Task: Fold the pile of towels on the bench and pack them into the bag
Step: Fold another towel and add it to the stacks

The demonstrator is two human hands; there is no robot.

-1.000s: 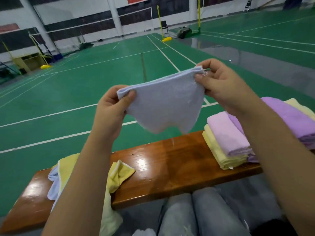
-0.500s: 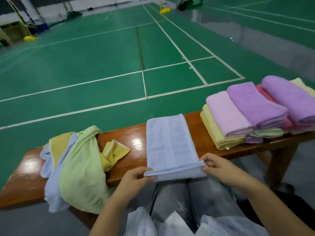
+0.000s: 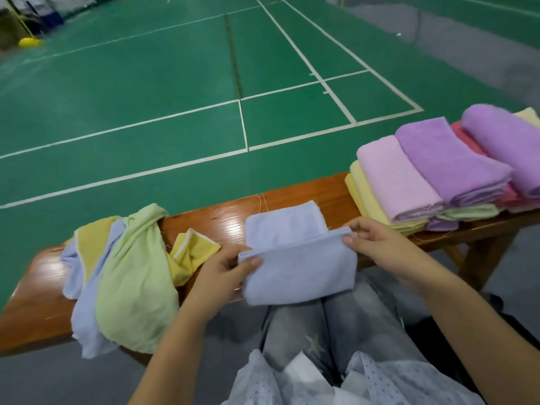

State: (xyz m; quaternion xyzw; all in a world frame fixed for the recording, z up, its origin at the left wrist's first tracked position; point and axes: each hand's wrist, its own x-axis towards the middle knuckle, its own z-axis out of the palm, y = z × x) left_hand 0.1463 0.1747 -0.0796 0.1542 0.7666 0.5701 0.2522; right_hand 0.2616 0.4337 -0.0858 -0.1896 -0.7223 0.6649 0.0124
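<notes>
Blue towel (image 3: pixel 298 267) is pinched at its folded corners by your left hand (image 3: pixel 225 276) and right hand (image 3: pixel 377 247), over the counter (image 3: pixel 222 217).

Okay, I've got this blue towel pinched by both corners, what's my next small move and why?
Probably carry the lifted edge forward and lay it down. Both hands, left and right, pinch the blue towel mid-fold, its far half flat on the bench.

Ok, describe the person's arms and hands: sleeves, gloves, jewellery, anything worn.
Both forearms are bare up to the frame's edge, with no sleeves showing. The left hand and right hand wear no gloves, and no rings, watch or bracelets are visible. Fingernails look short and unpainted.
</notes>
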